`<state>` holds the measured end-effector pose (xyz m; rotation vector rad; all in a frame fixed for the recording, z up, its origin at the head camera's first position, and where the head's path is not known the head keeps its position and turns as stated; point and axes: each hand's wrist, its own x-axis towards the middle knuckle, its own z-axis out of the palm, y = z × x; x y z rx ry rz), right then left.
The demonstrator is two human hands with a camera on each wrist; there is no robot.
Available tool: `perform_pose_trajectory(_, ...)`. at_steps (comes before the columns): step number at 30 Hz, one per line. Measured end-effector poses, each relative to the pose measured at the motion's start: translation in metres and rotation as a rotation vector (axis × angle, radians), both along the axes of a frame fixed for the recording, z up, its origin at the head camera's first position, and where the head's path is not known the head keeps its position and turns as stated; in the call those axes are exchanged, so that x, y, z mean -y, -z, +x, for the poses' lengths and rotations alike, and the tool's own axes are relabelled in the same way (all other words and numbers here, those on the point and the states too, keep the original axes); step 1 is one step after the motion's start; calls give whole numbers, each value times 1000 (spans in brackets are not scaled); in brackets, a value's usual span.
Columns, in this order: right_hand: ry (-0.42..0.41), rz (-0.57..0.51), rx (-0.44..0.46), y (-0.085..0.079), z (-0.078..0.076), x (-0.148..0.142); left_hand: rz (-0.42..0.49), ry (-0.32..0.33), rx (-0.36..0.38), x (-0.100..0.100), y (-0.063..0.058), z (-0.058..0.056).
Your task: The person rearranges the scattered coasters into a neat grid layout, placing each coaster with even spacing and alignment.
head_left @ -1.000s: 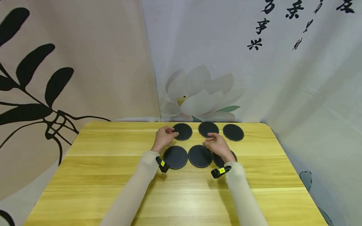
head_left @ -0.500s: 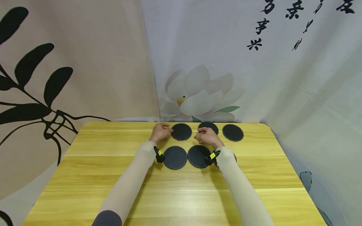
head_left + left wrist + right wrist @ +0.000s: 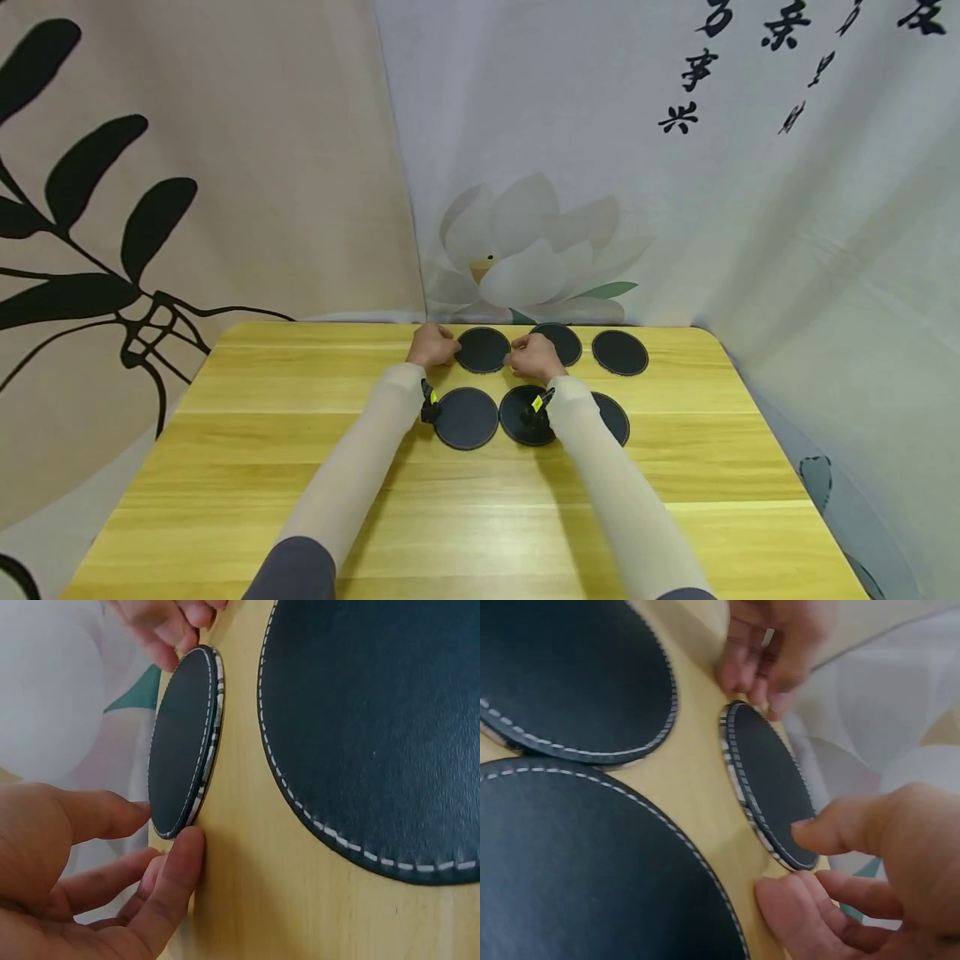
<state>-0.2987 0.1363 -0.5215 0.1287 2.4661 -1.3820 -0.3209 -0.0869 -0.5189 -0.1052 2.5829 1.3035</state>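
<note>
A round black coaster point(image 3: 483, 350) with white stitching lies at the left of the back row; its striped edge shows in both wrist views. My left hand point(image 3: 433, 345) holds its left edge, thumb and fingertips on either side of the rim. At the opposite edge, my right hand point(image 3: 536, 357) pinches the rim, and the right thumb point(image 3: 821, 831) overlaps the top face in the right wrist view. The right hand partly covers the middle back coaster point(image 3: 561, 342).
Another coaster point(image 3: 620, 352) lies at the back right. The front row has a left coaster point(image 3: 466, 418), a middle coaster point(image 3: 517, 413) and a right coaster point(image 3: 611, 419), the latter two partly behind my right sleeve. A printed curtain point(image 3: 300, 167) hangs behind the wooden table point(image 3: 225, 467).
My right hand has moved left from over the right-hand coasters to the right edge of the back left coaster. My left hand drew slightly back left, then came to its left edge.
</note>
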Motion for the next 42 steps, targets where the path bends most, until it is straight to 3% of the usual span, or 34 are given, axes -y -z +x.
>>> perform_pose_trajectory(8, 30, 168, -72, 3, -2, 12, 31, -9, 4, -9, 1, 4)
perform_pose_trajectory(21, 36, 253, -108, 4, -3, 17, 65, -96, 9, -10, 1, 2)
perform_pose_trajectory(33, 55, 178, -168, 9, 5, 13, 60, -93, -7, -11, 5, 5)
perform_pose_trajectory(37, 101, 142, -199, 11, 7, 15, 33, -87, -37, -11, 3, 7)
perform_pose_trajectory(42, 161, 95, -226, 11, 11, 18, 86, -103, -32, -10, 4, 9)
